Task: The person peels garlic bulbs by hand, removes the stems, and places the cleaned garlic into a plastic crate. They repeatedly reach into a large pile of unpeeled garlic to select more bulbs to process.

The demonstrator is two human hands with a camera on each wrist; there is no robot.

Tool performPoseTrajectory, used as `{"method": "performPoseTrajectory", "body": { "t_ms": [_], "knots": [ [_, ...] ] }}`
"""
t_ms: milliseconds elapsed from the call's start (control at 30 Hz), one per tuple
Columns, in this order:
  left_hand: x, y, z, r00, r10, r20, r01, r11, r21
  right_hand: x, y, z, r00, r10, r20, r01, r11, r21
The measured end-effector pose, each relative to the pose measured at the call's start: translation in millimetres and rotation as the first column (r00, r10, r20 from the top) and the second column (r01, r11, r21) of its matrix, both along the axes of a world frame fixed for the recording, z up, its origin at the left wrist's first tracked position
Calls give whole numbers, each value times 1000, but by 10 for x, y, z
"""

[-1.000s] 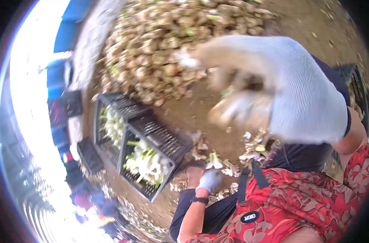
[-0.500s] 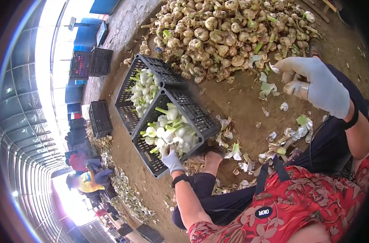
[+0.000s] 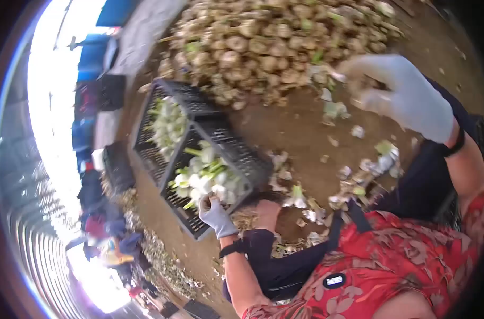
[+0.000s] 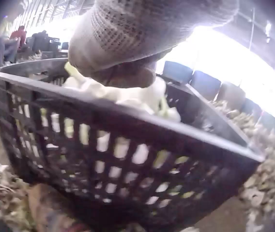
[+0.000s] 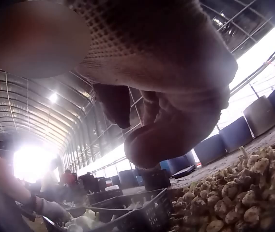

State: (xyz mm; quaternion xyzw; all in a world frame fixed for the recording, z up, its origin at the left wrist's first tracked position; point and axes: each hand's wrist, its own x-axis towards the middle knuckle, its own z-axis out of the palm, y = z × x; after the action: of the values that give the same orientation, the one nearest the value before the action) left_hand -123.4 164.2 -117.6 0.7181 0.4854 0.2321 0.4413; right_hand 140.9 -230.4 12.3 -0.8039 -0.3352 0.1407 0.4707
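Observation:
My gloved left hand [image 3: 218,217] is at the near side of the front black crate [image 3: 232,162], its fingers bent down over white garlic bulbs [image 3: 197,178] with green stems. In the left wrist view its fingertips [image 4: 128,77] are right at the bulbs, just above the crate's rim; whether they grip one I cannot tell. My gloved right hand [image 3: 404,95] hangs in the air at the right, fingers loosely curled with a gap between them. A small white patch shows at one fingertip. Nothing shows between the right hand's fingers [image 5: 161,130] in the right wrist view.
A large heap of unpeeled brown garlic [image 3: 274,42] lies beyond the crates. A second crate [image 3: 146,130] of white bulbs adjoins the first. Loose peels [image 3: 380,159] litter the ground by my legs. More crates [image 3: 118,167] and people [image 3: 114,239] are at the left.
My left hand has gone from beside my leg to the front crate's bulbs. The right hand has drawn away from close before the head camera, back to the right. The head view has swung about.

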Motion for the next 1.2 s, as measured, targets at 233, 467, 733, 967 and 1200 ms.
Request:
{"method": "performPoseTrajectory", "body": {
  "t_ms": [233,467,733,967,1200],
  "knots": [
    [730,-2072,-915,27,-912,-410,950,150,-273,141,-368,-150,985,-170,11,170,984,-60],
    [1526,-3964,-1738,-528,-812,-249,849,-517,-114,272,-761,-17,946,-304,-116,310,950,39],
    [781,-3304,-1925,-567,-698,-437,755,-653,64,415,-1327,246,714,-536,-450,693,451,562],
    [-1021,-1499,-1966,-698,-464,-546,679,-184,-711,443,-1608,369,527,-648,-549,772,96,628],
    [-186,-1745,-1123,-427,-671,-606,793,44,-608,221,-1650,538,570,-567,-594,688,-66,723]
  ]
}}
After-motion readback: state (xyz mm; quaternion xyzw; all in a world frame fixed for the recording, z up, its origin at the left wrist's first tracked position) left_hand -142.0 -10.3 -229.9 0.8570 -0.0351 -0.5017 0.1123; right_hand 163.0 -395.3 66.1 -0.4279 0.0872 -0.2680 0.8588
